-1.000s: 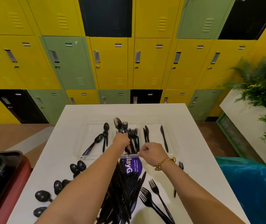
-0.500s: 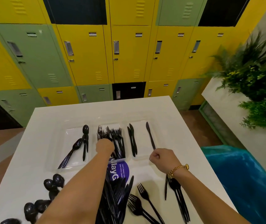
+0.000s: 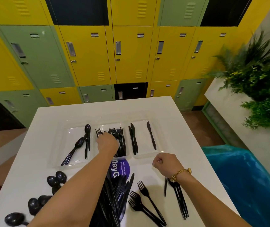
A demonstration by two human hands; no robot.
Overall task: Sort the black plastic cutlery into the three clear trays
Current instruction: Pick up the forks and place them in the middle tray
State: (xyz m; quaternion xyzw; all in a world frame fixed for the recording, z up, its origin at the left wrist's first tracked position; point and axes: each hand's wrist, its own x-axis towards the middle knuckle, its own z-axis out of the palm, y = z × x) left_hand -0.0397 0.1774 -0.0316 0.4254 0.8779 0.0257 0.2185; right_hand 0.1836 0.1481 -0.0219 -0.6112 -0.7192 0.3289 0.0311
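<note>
On the near left of the white counter [image 3: 177,122] lie loose black plastic spoons [image 3: 55,178], still unsorted. Beyond them the left clear plastic tray [image 3: 72,145] holds a few black spoons [image 3: 86,140]. The left hand [image 3: 107,143] reaches into the middle clear tray [image 3: 105,126], fingers curled down among the black plastic forks [image 3: 117,133]; whether it grips one cannot be told. To do this step well, lay the forks with tines toward the far edge, handles parallel, and let go only once they rest flat. The near centre carries a heap of mixed black cutlery [image 3: 113,199]. The right clear tray [image 3: 141,134] holds three black plastic knives [image 3: 133,139]. The right hand [image 3: 165,162] hovers just near that tray, loosely fisted, apparently holding nothing. Loose black forks [image 3: 145,199] lie near right.
</note>
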